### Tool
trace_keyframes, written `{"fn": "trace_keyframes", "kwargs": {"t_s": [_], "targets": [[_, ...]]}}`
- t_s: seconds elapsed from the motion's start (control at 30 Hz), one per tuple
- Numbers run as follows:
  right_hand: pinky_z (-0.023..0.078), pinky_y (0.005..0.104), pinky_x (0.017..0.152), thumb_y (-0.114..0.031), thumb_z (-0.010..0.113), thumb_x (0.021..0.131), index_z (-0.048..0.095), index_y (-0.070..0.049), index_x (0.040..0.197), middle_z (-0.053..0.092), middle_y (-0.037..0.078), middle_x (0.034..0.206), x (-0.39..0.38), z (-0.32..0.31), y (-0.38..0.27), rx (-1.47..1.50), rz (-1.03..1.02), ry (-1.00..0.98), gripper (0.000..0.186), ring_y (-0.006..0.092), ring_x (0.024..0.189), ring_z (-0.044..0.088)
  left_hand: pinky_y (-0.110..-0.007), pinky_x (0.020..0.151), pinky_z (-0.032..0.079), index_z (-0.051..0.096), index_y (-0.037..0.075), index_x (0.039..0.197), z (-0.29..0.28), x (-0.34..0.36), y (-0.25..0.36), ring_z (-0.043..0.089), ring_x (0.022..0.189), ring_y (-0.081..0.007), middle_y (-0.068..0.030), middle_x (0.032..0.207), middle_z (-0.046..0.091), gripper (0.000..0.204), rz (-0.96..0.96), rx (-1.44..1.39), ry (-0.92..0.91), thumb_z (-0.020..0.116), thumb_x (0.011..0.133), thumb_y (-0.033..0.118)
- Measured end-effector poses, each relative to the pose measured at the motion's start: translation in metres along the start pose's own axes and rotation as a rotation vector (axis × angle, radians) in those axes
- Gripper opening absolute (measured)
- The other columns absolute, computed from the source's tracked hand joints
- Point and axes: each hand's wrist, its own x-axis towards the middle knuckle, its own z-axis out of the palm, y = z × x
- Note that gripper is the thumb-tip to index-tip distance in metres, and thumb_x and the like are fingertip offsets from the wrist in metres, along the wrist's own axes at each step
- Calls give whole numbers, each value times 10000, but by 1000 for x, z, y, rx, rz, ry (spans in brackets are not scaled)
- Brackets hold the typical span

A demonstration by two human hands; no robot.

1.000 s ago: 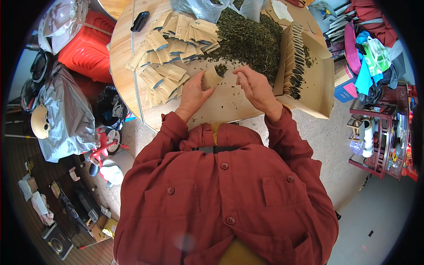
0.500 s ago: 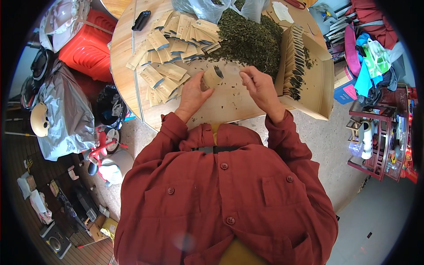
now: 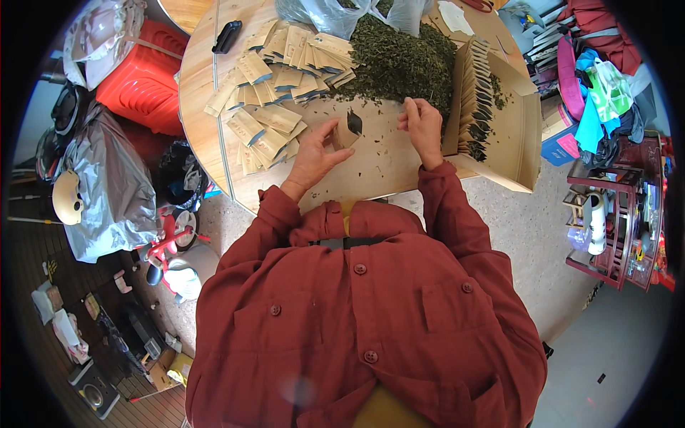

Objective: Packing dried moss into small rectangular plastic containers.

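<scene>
The left hand [image 3: 317,153] is clamped on a small tan paper packet [image 3: 345,135], thumb on the near side and fingers on the far side. The packet is raised above the pale round wooden table [image 3: 378,167] near its close edge, its mouth gaping and dark — whether that is lining or leaf cannot be told.

The right hand [image 3: 426,128] hovers to the right of the packet, well apart from it, fingers curled inward; whether the tips meet, or pinch anything, is too small to tell.

Beyond the hands lies a broad heap of dark green dried leaves [image 3: 407,64], with loose crumbs scattered toward the packet. A translucent plastic bag [image 3: 325,16] sits behind the heap. To the left, flat tan paper packets with bluish ends [image 3: 278,75] overlap in an untidy pile, and a slim black object [image 3: 227,37] lies farther left. To the right of the heap stands an open brown cardboard box [image 3: 524,146] — a tight row of tan packets [image 3: 471,107] lines its left side, dark at their mouths.
</scene>
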Motion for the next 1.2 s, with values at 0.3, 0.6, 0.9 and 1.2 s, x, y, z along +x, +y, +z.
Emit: {"fn": "trace_keyframes", "kwargs": {"t_s": [0.3,0.6,0.9,1.2], "targets": [[513,261,581,-200,525,961,612,49,1019,663,111,747,16,17,18,57,-143,48,270,145,610,648,-284,965,448,470,-29,1323,-2,0,9,567,1093,-165,-89,1198,590,648,-70,187,36,763,754,72],[484,216,633,-174,493,1000,609,13,1064,625,43,784,-28,-15,-40,336,-143,-129,229,87,672,578,-336,869,487,545,0,1228,-5,8,25,622,1004,-310,-179,1106,638,590,-4,416,132,771,708,165],[483,285,628,-120,527,962,604,-13,1068,600,78,778,-49,-16,-74,-208,-528,-319,169,163,681,596,-381,876,489,557,14,1203,-1,10,16,607,1008,-354,-189,1099,631,583,50,524,140,780,689,174],[488,380,730,-75,609,871,602,-44,1081,628,147,934,-54,-15,-94,-550,-950,-292,212,323,857,598,-314,909,469,530,1,1240,-6,7,3,605,1048,-230,-140,1131,625,614,-74,190,85,792,700,132]]}}
